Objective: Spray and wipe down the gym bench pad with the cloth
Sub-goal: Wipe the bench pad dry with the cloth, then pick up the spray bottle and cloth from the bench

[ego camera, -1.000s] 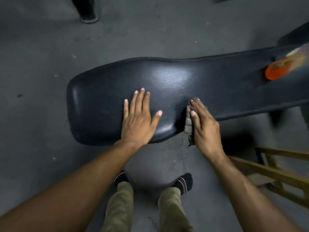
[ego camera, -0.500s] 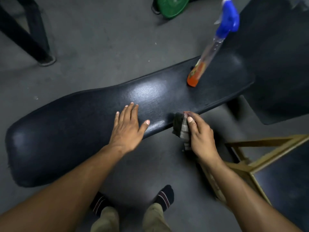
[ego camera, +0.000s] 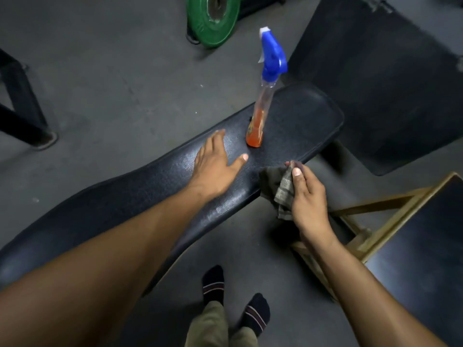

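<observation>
Nearest me, my right hand [ego camera: 307, 196] is clamped on the cloth [ego camera: 280, 190] at the bench pad [ego camera: 150, 186] edge. My left hand [ego camera: 215, 166] lies flat, fingers spread, on the pad. Just beyond stands the spray bottle [ego camera: 263, 106].

We see a green weight plate [ego camera: 213, 18] on the grey floor [ego camera: 112, 78] at the top, a black mat [ego camera: 390, 78] to its right, and black frame legs [ego camera: 22, 108] at the left edge. A wooden frame [ego camera: 370, 226] stands at the right. Below are our striped dark socks [ego camera: 235, 296] and khaki trouser legs [ego camera: 213, 326].
</observation>
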`<state>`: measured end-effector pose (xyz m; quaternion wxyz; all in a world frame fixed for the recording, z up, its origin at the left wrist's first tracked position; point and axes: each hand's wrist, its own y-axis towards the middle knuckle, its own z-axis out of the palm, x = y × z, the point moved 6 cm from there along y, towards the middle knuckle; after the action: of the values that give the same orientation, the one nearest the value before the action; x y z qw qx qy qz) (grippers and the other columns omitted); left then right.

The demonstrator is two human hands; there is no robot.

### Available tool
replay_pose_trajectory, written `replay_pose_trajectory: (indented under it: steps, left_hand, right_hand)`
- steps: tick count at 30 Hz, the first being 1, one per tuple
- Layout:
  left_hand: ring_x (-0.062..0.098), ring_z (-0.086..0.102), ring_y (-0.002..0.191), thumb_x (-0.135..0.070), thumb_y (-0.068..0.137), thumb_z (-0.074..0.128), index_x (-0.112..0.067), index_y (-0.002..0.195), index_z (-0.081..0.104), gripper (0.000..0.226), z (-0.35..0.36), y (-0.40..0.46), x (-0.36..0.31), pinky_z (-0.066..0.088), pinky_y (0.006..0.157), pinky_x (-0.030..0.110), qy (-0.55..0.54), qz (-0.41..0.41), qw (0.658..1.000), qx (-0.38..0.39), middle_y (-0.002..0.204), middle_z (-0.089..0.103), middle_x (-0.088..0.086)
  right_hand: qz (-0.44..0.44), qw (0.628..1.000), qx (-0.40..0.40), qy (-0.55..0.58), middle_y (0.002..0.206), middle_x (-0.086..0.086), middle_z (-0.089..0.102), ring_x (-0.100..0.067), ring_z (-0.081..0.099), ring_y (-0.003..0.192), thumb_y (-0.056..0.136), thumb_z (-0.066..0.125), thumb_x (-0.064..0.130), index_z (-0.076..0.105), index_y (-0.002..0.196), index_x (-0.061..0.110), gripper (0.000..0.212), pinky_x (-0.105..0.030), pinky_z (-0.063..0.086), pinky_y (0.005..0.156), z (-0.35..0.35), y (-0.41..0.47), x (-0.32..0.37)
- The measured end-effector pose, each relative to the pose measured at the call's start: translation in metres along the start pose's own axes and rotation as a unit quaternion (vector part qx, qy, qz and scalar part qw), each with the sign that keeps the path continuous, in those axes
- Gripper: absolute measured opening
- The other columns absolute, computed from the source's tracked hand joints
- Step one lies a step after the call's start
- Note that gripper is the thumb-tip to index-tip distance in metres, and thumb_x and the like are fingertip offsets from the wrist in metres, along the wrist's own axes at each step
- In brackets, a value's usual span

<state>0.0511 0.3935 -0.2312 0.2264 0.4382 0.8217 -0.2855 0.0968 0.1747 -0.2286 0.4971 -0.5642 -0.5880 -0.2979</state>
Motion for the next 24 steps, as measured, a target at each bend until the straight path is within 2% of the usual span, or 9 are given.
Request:
replay_pose_trajectory:
  steps: [4, 8, 12, 15, 18, 21, 23, 24]
  left_hand:
    - [0.028, 0.025, 0.155, -0.052, 0.091, 0.071, -0.012, 0.163, 0.015, 0.099, -0.005, 0.049, -0.029, 0.024, 0.126, 0.043, -0.063, -0.001, 0.998, 0.000, 0.167, 0.023, 0.009]
    - [0.026, 0.029, 0.152, -0.051, 0.079, 0.084, -0.018, 0.162, 0.017, 0.111, -0.006, 0.087, -0.048, 0.029, 0.124, 0.044, -0.128, -0.024, 0.991, -0.002, 0.165, 0.025, 0.006]
    - [0.024, 0.031, 0.151, -0.046, 0.073, 0.089, -0.029, 0.161, 0.023, 0.112, 0.005, 0.109, -0.049, 0.031, 0.124, 0.047, -0.155, -0.022, 0.987, 0.027, 0.163, 0.028, 0.002]
    - [0.022, 0.046, 0.141, -0.050, 0.066, 0.088, -0.034, 0.151, 0.038, 0.101, 0.015, 0.116, -0.046, 0.040, 0.119, 0.047, -0.167, -0.019, 0.985, 0.049, 0.151, 0.043, 0.000]
    - [0.023, 0.064, 0.119, -0.055, 0.058, 0.082, -0.041, 0.131, 0.047, 0.083, 0.025, 0.120, -0.042, 0.051, 0.107, 0.049, -0.174, -0.011, 0.982, 0.071, 0.127, 0.064, -0.002]
    - [0.024, 0.067, 0.110, -0.042, 0.068, 0.077, -0.036, 0.132, 0.047, 0.071, 0.023, 0.110, -0.050, 0.054, 0.102, 0.047, -0.140, -0.009, 0.988, 0.065, 0.114, 0.069, -0.005]
    - [0.025, 0.067, 0.105, -0.036, 0.073, 0.073, -0.030, 0.129, 0.050, 0.061, 0.020, 0.100, -0.058, 0.055, 0.098, 0.047, -0.115, -0.003, 0.992, 0.047, 0.107, 0.070, -0.005]
    - [0.026, 0.066, 0.104, -0.036, 0.074, 0.072, -0.029, 0.127, 0.052, 0.057, 0.019, 0.094, -0.063, 0.054, 0.097, 0.045, -0.101, 0.001, 0.994, 0.040, 0.107, 0.069, -0.005]
  right_hand:
    - [0.018, 0.999, -0.028, 0.034, 0.122, 0.000, 0.073, -0.009, 0.065, 0.115, 0.110, 0.045, 0.030, 0.070, 0.124, 0.015, 0.032, -0.044, 0.049, 0.110, -0.008, 0.013, 0.004]
    - [0.055, 0.991, -0.074, 0.101, 0.124, -0.005, 0.071, -0.013, 0.064, 0.115, 0.110, 0.046, 0.022, 0.067, 0.129, 0.006, 0.032, -0.047, 0.047, 0.113, -0.013, 0.029, 0.002]
    - [0.147, 0.954, -0.113, 0.237, 0.131, -0.019, 0.070, -0.038, 0.063, 0.128, 0.103, 0.052, 0.033, 0.065, 0.133, 0.007, 0.042, -0.058, 0.044, 0.114, -0.009, 0.040, -0.009]
    - [0.186, 0.934, -0.123, 0.279, 0.124, -0.025, 0.071, -0.045, 0.065, 0.120, 0.109, 0.047, 0.025, 0.067, 0.127, 0.005, 0.033, -0.058, 0.047, 0.110, -0.009, 0.041, -0.013]
    - [0.210, 0.926, -0.102, 0.298, 0.100, -0.017, 0.074, -0.035, 0.069, 0.093, 0.110, 0.046, 0.026, 0.070, 0.114, 0.009, 0.029, -0.047, 0.056, 0.090, -0.008, 0.040, -0.019]
    - [0.232, 0.922, -0.083, 0.299, 0.083, -0.007, 0.075, -0.021, 0.071, 0.074, 0.110, 0.047, 0.026, 0.071, 0.099, 0.013, 0.029, -0.040, 0.061, 0.076, -0.008, 0.035, -0.031]
    - [0.240, 0.918, -0.077, 0.305, 0.075, -0.003, 0.075, -0.014, 0.070, 0.063, 0.110, 0.048, 0.027, 0.071, 0.093, 0.015, 0.030, -0.030, 0.060, 0.062, -0.010, 0.029, -0.039]
    - [0.240, 0.917, -0.071, 0.312, 0.074, -0.002, 0.075, -0.013, 0.070, 0.062, 0.109, 0.049, 0.027, 0.071, 0.092, 0.015, 0.030, -0.028, 0.059, 0.061, -0.012, 0.026, -0.042]
